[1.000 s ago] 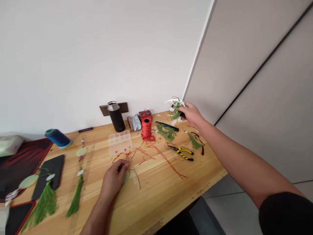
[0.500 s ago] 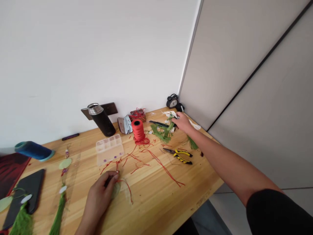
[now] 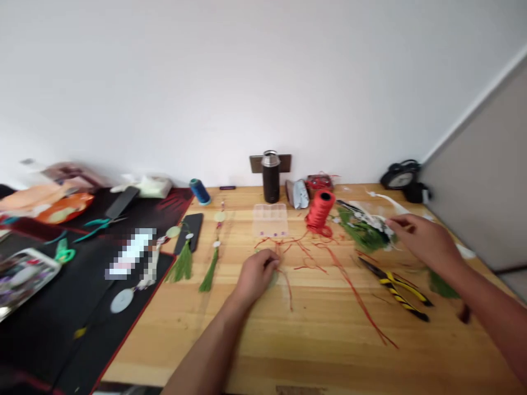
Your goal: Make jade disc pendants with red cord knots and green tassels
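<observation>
My left hand (image 3: 256, 274) rests on the wooden table, thumb and fingers pinched together on a red cord (image 3: 289, 291). A pale round disc (image 3: 273, 281) is partly hidden beneath those fingers. Over on the right, my right hand (image 3: 430, 241) has its fingertips closed at the edge of a heap of green tassels (image 3: 364, 233) with white threads (image 3: 391, 204). What it pinches, if anything, is too blurred to name. Pliers with yellow and black handles (image 3: 397, 288) lie in front of the heap. A red thread spool (image 3: 321, 208) stands between the hands, farther back.
Behind my left hand sit a clear compartment box (image 3: 269, 219) and a black flask (image 3: 270, 178). Tasselled pendants (image 3: 209, 269) and a blue spool (image 3: 200, 192) lie left, beside a dark mat (image 3: 61, 329). A black alarm clock (image 3: 401, 176) stands at the back right.
The view has swung left, bringing the dark mat and its items into sight. My right hand remains by the tassel heap; my left still pinches the red cord.
</observation>
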`<state>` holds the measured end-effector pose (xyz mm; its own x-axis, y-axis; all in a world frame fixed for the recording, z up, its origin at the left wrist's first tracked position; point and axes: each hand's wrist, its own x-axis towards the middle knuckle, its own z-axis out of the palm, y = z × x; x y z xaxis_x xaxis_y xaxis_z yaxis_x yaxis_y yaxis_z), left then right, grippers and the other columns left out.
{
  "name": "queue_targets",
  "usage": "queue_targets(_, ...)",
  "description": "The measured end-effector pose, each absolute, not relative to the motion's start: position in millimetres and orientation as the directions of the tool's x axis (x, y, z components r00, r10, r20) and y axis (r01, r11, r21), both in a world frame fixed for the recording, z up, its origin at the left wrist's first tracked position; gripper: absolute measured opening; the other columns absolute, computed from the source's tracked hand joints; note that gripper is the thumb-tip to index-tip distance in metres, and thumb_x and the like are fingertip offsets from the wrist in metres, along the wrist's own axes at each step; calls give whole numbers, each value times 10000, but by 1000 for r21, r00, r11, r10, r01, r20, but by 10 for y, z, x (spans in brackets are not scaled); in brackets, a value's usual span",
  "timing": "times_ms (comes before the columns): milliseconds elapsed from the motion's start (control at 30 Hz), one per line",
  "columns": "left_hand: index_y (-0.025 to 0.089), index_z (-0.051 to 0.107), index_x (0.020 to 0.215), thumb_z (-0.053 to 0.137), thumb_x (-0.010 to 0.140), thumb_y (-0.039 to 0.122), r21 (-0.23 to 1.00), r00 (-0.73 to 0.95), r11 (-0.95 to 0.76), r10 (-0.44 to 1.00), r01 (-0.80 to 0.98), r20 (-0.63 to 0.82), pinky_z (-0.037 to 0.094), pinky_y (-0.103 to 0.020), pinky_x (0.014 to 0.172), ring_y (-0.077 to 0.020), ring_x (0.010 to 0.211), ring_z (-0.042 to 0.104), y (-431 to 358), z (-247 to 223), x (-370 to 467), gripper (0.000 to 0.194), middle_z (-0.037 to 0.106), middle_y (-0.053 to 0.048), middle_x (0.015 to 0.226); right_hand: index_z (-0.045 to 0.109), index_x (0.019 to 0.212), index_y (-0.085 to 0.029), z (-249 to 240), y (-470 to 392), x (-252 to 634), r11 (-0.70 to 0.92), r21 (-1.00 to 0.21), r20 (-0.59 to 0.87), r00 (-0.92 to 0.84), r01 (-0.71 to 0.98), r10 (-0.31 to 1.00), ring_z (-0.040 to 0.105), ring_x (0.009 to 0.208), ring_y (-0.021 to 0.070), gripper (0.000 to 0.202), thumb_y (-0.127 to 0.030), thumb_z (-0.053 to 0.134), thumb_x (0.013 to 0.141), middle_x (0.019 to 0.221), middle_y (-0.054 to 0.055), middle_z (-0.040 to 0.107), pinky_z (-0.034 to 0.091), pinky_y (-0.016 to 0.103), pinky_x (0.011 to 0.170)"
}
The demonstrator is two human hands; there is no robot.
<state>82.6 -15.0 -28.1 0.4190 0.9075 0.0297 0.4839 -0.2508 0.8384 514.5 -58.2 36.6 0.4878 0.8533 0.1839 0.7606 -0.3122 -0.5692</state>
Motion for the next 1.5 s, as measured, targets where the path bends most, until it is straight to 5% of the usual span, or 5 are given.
queue_targets(233, 223, 702, 883, 626, 946, 215, 844, 422, -270, 905, 463, 57, 476, -292, 787, -202, 841, 682, -180, -284, 807, 98, 771, -25, 894, 802, 941, -237, 457, -762, 4274, -171, -610, 117, 301, 774, 946, 674, 693, 260, 480, -688, 643, 900, 838, 100, 794, 454, 371, 656)
queue_targets(633, 216, 721, 875, 638, 962, 234, 852, 396, -278, 914, 444, 92, 472, -293, 752, -203, 806, 664, -138, -333, 803, 121, 764, -28, 863, 766, 883, -228, 403, -461, 2642, 260, -705, 181, -188, 660, 965, 653, 668, 194, 278, -411, 600, 1011, 807, 32, 776, 451, 315, 647)
queue_targets(967, 215, 708, 876, 638, 945, 195, 876, 397, -308, 906, 372, 150, 462, -309, 781, -209, 837, 666, -121, -311, 793, 101, 764, -33, 887, 764, 900, -198, 121, -493, 2478, 129, -883, 182, 76, 451, 980, 675, 747, 223, 338, -505, 646, 978, 846, 61, 773, 497, 331, 703)
queue_targets(1133, 210, 689, 858, 658, 930, 243, 937, 371, -222, 922, 268, 112, 443, -296, 748, -188, 784, 628, -104, -307, 803, 85, 725, -16, 835, 758, 869, -190, -26, -533, 2575, 51, -909, 132, 169, 413, 977, 549, 616, 189, 396, -569, 675, 941, 689, 24, 659, 430, 320, 607)
queue_targets(1500, 188, 686, 848, 786, 849, 461, 999, 233, 4, 972, -54, 9, 401, -261, 633, -143, 643, 508, -5, -220, 763, 291, 614, 17, 716, 691, 826, -198, -179, -486, 2558, -69, -995, -57, 149, 74, 987, 389, 510, 122, 438, -633, 715, 875, 625, -26, 561, 300, 280, 500)
